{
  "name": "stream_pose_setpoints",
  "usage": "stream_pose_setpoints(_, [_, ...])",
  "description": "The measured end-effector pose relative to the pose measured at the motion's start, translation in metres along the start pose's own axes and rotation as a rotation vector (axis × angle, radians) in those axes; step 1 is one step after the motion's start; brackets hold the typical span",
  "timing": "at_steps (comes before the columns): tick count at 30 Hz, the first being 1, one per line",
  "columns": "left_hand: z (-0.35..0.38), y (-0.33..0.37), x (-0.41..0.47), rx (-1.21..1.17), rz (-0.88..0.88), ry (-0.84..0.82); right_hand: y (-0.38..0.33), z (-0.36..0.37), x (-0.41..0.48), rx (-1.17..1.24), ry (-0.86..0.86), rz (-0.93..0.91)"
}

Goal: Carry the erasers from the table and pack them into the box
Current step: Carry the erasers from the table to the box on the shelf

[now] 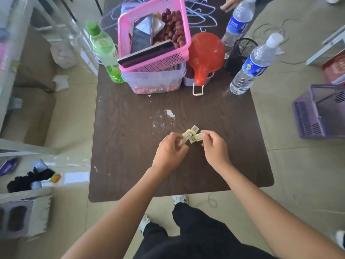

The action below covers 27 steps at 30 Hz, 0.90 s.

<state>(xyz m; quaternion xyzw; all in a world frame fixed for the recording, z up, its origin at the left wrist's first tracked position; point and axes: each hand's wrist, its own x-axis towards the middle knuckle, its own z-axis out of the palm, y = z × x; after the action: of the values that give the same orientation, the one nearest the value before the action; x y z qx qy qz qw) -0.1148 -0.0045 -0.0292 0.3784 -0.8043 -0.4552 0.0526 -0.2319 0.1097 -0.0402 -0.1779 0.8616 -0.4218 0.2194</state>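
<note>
Several small pale-yellow erasers [192, 134] with barcode labels lie clustered on the dark wooden table [130, 165], near its middle. My left hand [170, 151] is curled at the cluster's left side, fingers pinching one eraser [182, 141]. My right hand [214, 146] pinches another eraser [199, 137] at the cluster's right side. A clear lilac plastic box [155, 79] stands at the far side of the table under a pink basket [155, 32]; which container is the packing box I cannot tell.
A green bottle [104, 51] stands left of the pink basket. A red funnel [205, 55], a black mesh cup [240, 55] and two water bottles [252, 66] stand at the right. A purple basket [321, 113] sits on the floor at right. Another person's hand [230, 3] rests at the far edge.
</note>
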Motion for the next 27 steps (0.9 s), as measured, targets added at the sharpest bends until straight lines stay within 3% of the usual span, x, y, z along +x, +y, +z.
stream_pose_setpoints(3, [-0.005, 0.014, 0.010, -0.051, 0.032, -0.023, 0.002, 0.014, 0.007, -0.078, 0.001, 0.012])
stream_pose_setpoints(8, [0.002, 0.011, 0.026, 0.104, 0.072, -0.091, 0.007, 0.018, 0.007, -0.082, 0.058, 0.032])
stream_pose_setpoints(16, [0.011, 0.003, 0.021, 0.166, 0.079, -0.059, 0.005, 0.016, -0.006, -0.143, -0.144, -0.096])
stream_pose_setpoints(23, [0.015, 0.004, 0.026, 0.112, 0.006, -0.007, 0.010, 0.027, -0.013, -0.179, 0.047, -0.090])
stream_pose_setpoints(27, [0.005, -0.004, 0.010, 0.141, -0.013, 0.024, 0.009, 0.024, -0.021, -0.228, 0.028, -0.112])
